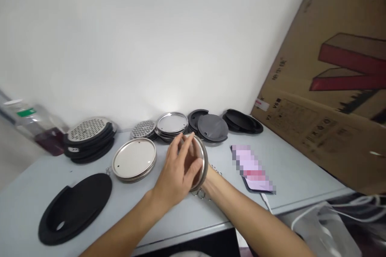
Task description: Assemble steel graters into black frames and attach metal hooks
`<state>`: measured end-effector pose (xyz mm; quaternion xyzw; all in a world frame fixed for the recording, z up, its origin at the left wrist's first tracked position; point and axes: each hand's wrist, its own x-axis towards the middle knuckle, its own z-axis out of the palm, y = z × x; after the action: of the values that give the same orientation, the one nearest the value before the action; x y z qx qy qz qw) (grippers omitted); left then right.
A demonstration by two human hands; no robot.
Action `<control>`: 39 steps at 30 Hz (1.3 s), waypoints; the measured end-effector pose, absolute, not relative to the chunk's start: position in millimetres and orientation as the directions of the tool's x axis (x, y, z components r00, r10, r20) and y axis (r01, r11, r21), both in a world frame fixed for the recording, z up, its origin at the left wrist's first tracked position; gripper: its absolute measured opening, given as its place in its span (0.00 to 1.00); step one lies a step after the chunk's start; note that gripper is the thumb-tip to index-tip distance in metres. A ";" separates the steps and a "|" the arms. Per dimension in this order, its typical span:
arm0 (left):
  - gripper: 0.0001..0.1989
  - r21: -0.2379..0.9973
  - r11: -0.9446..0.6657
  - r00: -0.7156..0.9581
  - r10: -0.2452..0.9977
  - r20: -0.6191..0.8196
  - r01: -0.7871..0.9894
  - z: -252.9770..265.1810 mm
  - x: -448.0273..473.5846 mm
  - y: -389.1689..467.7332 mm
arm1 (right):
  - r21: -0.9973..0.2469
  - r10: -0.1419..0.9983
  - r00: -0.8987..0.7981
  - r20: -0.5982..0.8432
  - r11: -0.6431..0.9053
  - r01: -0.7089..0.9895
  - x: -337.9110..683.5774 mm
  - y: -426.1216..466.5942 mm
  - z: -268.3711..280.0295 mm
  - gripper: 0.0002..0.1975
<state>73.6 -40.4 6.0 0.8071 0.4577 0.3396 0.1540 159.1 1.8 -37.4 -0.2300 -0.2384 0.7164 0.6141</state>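
While the left hand [175, 172] touches a shiny disc [204, 166] with its thumb and fingers spread, the right arm [232, 198] goes behind it. The right hand is hidden, so I cannot tell its grip. The disc is tipped up over the bench [295, 174], between some plates [135, 158] and a phone [256, 186].

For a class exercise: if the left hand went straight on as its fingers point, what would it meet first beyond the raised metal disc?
Probably the black disc just left of the grey disc; depth is unclear, so the left hand might pass above it.
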 end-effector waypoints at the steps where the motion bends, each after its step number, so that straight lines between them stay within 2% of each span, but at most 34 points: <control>1: 0.30 0.556 -0.541 0.351 0.838 0.417 0.631 4.4 74.1 -39.0 | -0.575 0.970 -0.235 -0.063 -0.228 -0.785 163.3 3.7 -32.5 0.17; 3: 0.31 0.551 -0.558 0.370 0.828 0.421 0.620 1.9 71.9 -38.5 | -0.481 0.950 -0.297 -0.100 -0.307 -0.821 170.6 4.9 -22.2 0.16; 5: 0.32 0.555 -0.564 0.378 0.824 0.421 0.611 -1.1 68.9 -39.1 | -0.446 0.946 -0.282 -0.159 -0.324 -0.834 173.7 3.4 -14.0 0.18; 9: 0.31 0.539 -0.567 0.330 0.815 0.476 0.623 -10.7 64.0 -36.3 | -0.506 0.938 -0.286 -0.195 -0.346 -0.790 171.7 -0.5 -8.2 0.21; 13: 0.29 0.527 -0.611 0.342 0.781 0.522 0.591 -18.8 57.9 -29.2 | -0.557 0.935 -0.330 -0.126 -0.342 -0.756 172.1 0.9 -10.6 0.13; 16: 0.29 0.537 -0.608 0.307 0.779 0.547 0.586 -23.9 49.4 -21.7 | -0.603 0.937 -0.336 -0.100 -0.326 -0.728 173.5 1.4 -12.9 0.14; 18: 0.29 0.600 -0.524 0.207 0.830 0.518 0.605 -28.7 42.0 -16.2 | -0.638 0.937 -0.336 -0.094 -0.316 -0.702 173.0 -0.2 -13.1 0.14; 20: 0.27 0.685 -0.415 0.126 0.894 0.431 0.598 -33.9 35.8 -12.7 | -0.677 0.931 -0.351 -0.102 -0.323 -0.661 170.9 -3.6 -11.8 0.16; 22: 0.23 0.741 -0.362 0.121 0.925 0.360 0.565 -37.9 33.9 -13.0 | -0.722 0.936 -0.331 -0.120 -0.311 -0.618 167.9 -7.5 -9.9 0.20; 25: 0.22 0.770 -0.364 0.125 0.927 0.353 0.525 -39.6 39.7 -19.4 | -0.769 0.961 -0.237 -0.144 -0.259 -0.584 164.7 -11.1 -7.9 0.23; 30: 0.22 0.758 -0.392 0.096 0.909 0.405 0.522 -34.5 50.5 -34.9 | -0.749 0.958 -0.132 -0.254 -0.281 -0.600 166.8 -8.1 -9.5 0.26; 33: 0.23 0.775 -0.433 0.162 0.899 0.407 0.459 -30.6 52.6 -42.4 | -0.753 0.968 -0.072 -0.241 -0.233 -0.615 167.8 -6.4 -11.5 0.26; 39: 0.26 0.788 -0.461 0.224 0.888 0.403 0.408 -22.4 49.5 -42.9 | -0.728 0.976 -0.098 -0.193 -0.210 -0.653 166.4 -10.2 -9.9 0.21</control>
<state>49.5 -42.9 -22.4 0.7331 0.4417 0.4392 0.2731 166.4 -10.2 -9.9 -0.3370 -0.2401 0.7009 0.5810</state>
